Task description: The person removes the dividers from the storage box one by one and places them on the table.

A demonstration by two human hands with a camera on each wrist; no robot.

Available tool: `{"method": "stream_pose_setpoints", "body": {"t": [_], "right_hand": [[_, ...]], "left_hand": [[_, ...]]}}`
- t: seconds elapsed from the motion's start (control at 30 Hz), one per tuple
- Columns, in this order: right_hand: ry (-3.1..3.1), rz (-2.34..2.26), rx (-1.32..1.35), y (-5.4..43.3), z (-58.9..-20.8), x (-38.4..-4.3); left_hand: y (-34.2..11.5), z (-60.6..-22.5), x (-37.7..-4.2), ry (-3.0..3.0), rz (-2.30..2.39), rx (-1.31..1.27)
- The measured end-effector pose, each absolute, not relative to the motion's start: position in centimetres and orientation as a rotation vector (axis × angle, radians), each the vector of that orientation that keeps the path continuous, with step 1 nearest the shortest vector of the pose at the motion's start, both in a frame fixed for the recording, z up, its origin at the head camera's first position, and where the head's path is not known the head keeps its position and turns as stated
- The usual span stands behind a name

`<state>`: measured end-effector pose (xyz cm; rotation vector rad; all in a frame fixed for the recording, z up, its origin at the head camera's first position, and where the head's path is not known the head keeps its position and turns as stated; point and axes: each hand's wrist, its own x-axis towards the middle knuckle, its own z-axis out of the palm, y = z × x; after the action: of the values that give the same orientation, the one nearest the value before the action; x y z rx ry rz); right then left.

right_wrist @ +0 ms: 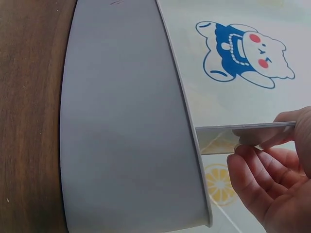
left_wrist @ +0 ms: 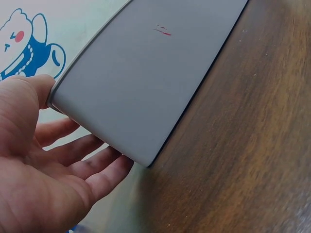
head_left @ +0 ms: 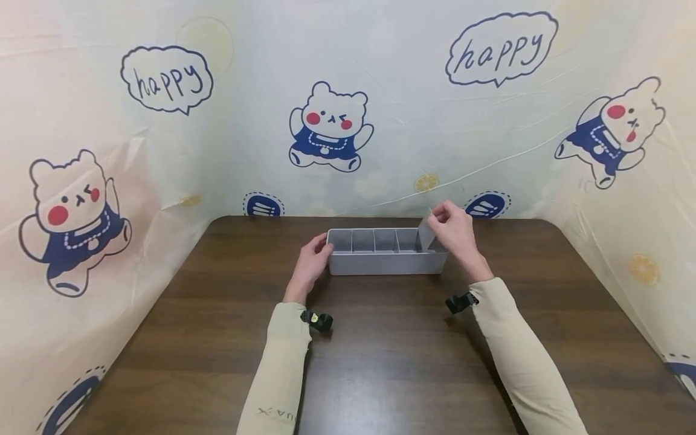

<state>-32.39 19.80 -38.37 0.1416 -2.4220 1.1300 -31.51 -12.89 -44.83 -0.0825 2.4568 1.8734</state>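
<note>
long gray rect. box (head_left: 387, 264) (w/ dividers (head_left: 426, 235))

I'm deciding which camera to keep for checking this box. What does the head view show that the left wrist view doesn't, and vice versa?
Only the head view: the right hand pinching a thin gray panel near the right end of the gray box, and the upright dividers inside it.

Only the left wrist view: small red marks on the box's long outer wall, and the palm side of the left hand.

Both: the box, the left hand at its end, the wooden table and the printed backdrop.
</note>
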Motion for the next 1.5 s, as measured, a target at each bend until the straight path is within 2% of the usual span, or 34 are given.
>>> {"method": "stream_pose_setpoints", "body": {"t": [0.43,1.5], "right_hand": [[-2.382,1.257,0.147,20.3,-37.4,-31.7],[-2.636,1.098,0.504,17.9,-36.1,-29.8]], "left_hand": [[-13.0,-44.7,-31.6,2.444,1.877,-0.079],[-13.2,-44.8,-31.4,2.412,1.880,-0.060]]}}
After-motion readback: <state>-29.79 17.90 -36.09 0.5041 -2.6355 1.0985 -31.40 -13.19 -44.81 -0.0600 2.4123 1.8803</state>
